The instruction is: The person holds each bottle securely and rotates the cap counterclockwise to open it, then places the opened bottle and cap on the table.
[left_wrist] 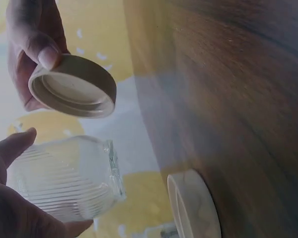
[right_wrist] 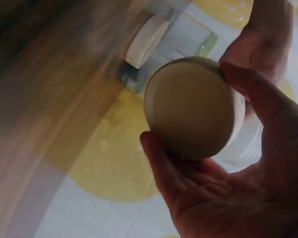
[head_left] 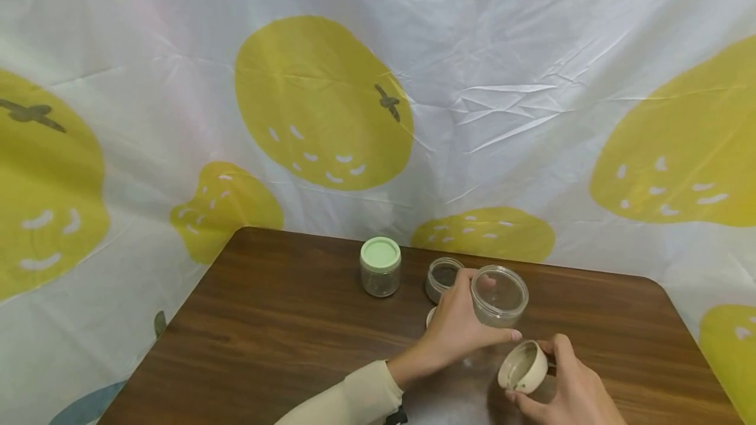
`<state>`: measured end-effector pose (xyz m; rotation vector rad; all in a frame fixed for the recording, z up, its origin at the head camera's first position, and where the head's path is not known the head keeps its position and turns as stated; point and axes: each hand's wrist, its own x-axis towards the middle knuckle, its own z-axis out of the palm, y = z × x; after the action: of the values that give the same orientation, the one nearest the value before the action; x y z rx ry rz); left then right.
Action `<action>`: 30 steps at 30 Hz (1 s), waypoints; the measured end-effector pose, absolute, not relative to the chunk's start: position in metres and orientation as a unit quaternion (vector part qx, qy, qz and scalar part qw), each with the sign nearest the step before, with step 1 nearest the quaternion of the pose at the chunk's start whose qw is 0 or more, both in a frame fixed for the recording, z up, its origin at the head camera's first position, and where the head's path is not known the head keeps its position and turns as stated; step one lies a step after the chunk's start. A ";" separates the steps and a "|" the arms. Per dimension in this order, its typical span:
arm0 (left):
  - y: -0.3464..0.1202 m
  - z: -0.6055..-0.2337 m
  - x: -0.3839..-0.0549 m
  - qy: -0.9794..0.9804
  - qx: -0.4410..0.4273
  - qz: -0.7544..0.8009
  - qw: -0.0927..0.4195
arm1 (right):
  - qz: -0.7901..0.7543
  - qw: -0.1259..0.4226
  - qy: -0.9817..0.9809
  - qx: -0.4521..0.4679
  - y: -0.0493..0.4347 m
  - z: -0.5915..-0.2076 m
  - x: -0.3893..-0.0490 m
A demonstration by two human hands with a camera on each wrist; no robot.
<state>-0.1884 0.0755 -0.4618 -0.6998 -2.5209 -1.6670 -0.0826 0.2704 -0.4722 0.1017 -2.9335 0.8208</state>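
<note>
Glass jar (head_left: 499,312) sits in left hand (head_left: 459,325), beige lid (head_left: 525,369) in right hand (head_left: 571,384).

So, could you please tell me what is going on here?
A person's left hand grips an open clear jar, while the right hand holds a cream lid, tilted and apart from the jar. On the table are a green-lidded jar, a second open jar and another cream lid, partly hidden in the head view.
</note>
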 end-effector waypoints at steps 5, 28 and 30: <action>0.097 -0.466 -0.196 -0.804 -0.206 -0.557 -0.009 | 0.265 0.043 -0.963 0.027 0.274 -0.482 -0.088; 0.167 -0.477 -0.234 -0.772 -0.039 -0.632 -0.057 | 0.285 -0.025 -0.955 -0.075 0.271 -0.486 -0.107; 0.171 -0.478 -0.235 -0.770 -0.036 -0.634 -0.062 | 0.282 -0.019 -0.956 -0.076 0.272 -0.487 -0.108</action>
<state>-0.2352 0.1706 -0.4777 -0.1182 -2.5186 -2.0751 -0.1084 0.2719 -0.4866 -0.2426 -3.0402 0.8956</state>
